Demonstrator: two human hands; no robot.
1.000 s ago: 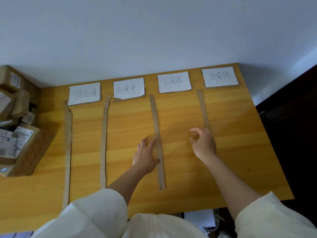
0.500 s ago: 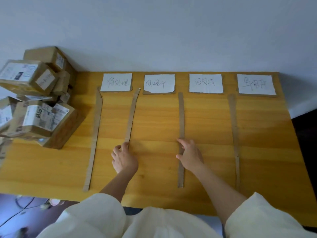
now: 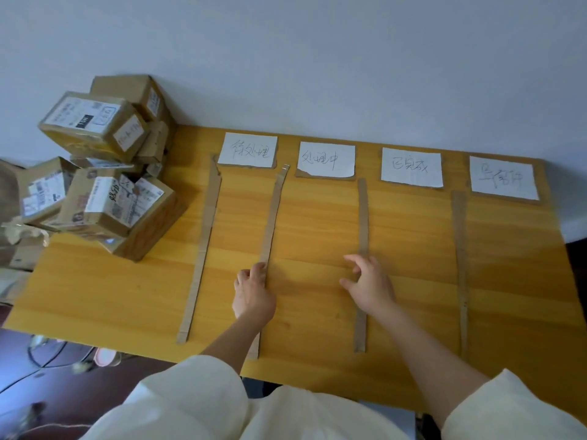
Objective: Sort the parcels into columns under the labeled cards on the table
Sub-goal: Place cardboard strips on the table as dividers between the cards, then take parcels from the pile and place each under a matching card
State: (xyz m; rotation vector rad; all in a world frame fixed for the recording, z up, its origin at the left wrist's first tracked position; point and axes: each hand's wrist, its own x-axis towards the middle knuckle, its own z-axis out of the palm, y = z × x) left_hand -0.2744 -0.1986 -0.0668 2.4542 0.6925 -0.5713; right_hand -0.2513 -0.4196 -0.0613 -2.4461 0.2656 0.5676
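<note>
Sitting in a heap at the far left corner of the table (image 3: 95,296), the parcels (image 3: 104,173) are brown boxes with white stickers, some tipped over on each other. Both hands are well apart from them, out near the middle of the table. The left hand (image 3: 252,293) lies with its fingers curled on the second cardboard strip (image 3: 271,217). The right hand (image 3: 368,284) rests with fingers loosely spread and bent over the third cardboard strip (image 3: 362,217). Neither hand is gripping anything. Both arms reach out from cream sleeves (image 3: 197,404). Four white cards (image 3: 326,158) with writing lie in a row along the far edge. Two more cardboard strips (image 3: 460,249) run toward the near edge, making lanes. Nothing lies between the hands and the heap except the first strip.
</note>
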